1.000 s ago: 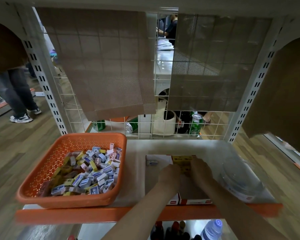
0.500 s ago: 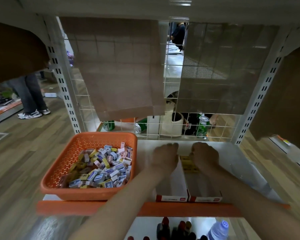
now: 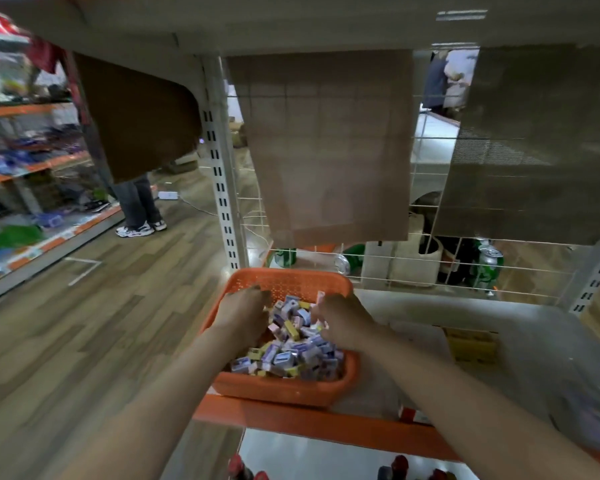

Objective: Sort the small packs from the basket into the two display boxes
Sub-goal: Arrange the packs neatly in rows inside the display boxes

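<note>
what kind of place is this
Probably a shop, or a mock-up of one: an orange-edged shelf on a slotted upright, stocked shelves across the aisle, green drink cans at the back.

Light is dim and flat, with one bright strip of glare (image 3: 461, 15) on the pale underside of the upper shelf (image 3: 291, 26). Motion blur smears the whole frame, worst over the stocked orange-edged shelves (image 3: 32, 161) at left. Wide-angle distortion bends the white slotted metal upright (image 3: 222, 188). The small colourful packs (image 3: 291, 348) in the orange perforated plastic basket (image 3: 284, 389) look soft, print unreadable.
</note>
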